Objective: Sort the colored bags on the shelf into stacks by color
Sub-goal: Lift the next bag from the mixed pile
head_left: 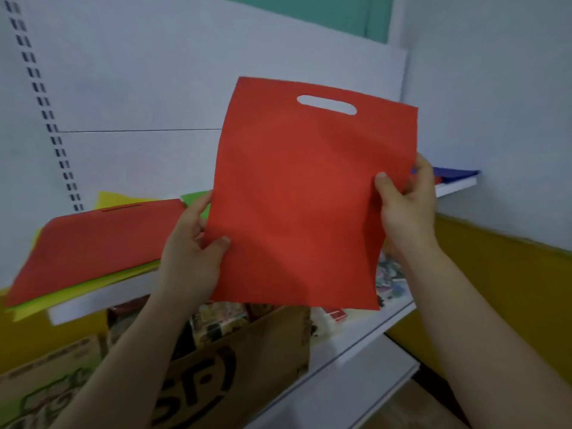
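I hold a flat red bag (pixel 303 193) with a cut-out handle upright in front of the shelf. My left hand (pixel 192 252) pinches its lower left edge and my right hand (pixel 405 202) grips its right edge. On the white shelf (pixel 102 300) to the left lies another red bag (pixel 99 239) on top of yellow bags (pixel 71 294). A green bag (pixel 195 198) peeks out behind my left hand. A blue bag (pixel 452 173) lies at the shelf's far right end.
Below the shelf stands an open cardboard box (pixel 241 360) filled with packaged goods, with a second carton (pixel 46 376) at the lower left. A lower white shelf (pixel 356 363) carries small items. A slotted upright (pixel 46 113) runs down the back panel. A yellow wall band (pixel 510 289) is at right.
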